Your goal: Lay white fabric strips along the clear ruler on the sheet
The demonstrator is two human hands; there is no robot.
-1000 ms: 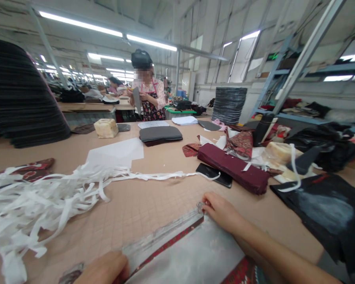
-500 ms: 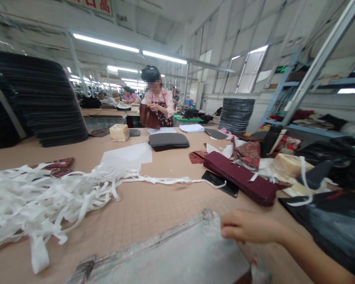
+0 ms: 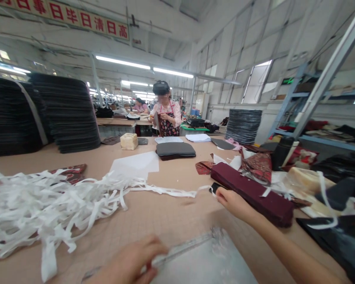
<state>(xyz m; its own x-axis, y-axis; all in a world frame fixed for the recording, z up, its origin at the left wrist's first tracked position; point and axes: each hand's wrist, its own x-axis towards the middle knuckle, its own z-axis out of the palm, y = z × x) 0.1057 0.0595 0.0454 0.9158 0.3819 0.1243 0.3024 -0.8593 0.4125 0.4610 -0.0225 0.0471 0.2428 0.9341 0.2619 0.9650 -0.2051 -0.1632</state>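
My right hand (image 3: 232, 201) reaches over the table with its fingertips pinched at the end of a white fabric strip (image 3: 177, 192), beside a dark phone (image 3: 215, 187) mostly hidden by the hand. The strip runs left to a tangled heap of white strips (image 3: 62, 205). My left hand (image 3: 136, 256), blurred, is at the near edge of the table with thumb and fingers apart. It is over the left side of a pale grey fabric piece (image 3: 201, 260) with a folded edge; whether it touches the piece I cannot tell.
A stack of maroon fabric (image 3: 251, 193) lies beyond my right forearm. Dark grey panels (image 3: 176, 150) and white sheets (image 3: 139, 161) lie mid-table. Tall black stacks (image 3: 66, 114) stand at left. Across the table a person (image 3: 165, 112) handles a brown piece.
My right hand has left the grey piece and moved forward to the strip's end by the phone. My left hand has come into view over the grey piece. The view has tilted up.
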